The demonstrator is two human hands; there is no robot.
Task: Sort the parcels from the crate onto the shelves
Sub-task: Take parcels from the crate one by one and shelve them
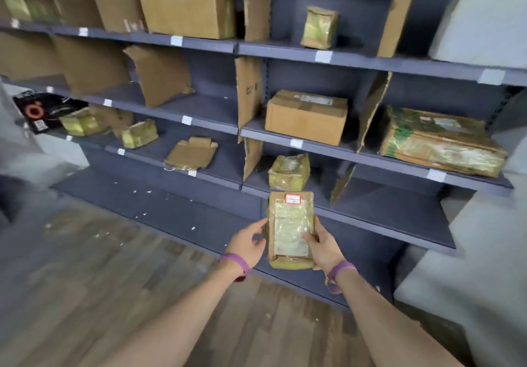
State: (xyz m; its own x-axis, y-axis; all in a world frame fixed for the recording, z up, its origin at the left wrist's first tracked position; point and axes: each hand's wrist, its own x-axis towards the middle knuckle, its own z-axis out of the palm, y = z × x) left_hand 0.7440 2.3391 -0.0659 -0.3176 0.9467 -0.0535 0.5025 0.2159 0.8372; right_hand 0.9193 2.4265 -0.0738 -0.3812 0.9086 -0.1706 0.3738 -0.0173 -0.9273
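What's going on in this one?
A person stands facing dark shelves, holding a small taped parcel in both hands: the left hand at its left edge, the right hand gripping its right side. It is not on a shelf yet. Other parcels, like a brown box, already sit between cardboard dividers.

Low row, dead ahead of the held parcel (289, 230): small taped pkg (289, 173) sits in that bay, w/ a gap on its right up to the leaning divider (342, 181). Past that divider, wide open. Mid row: brown box (306, 116) fills most of 1 bay, big wrapped pkg (442, 141) the next. Left of the centre divider (248, 93), free bay; flattened carton (192, 153) lies on the shelf below it.
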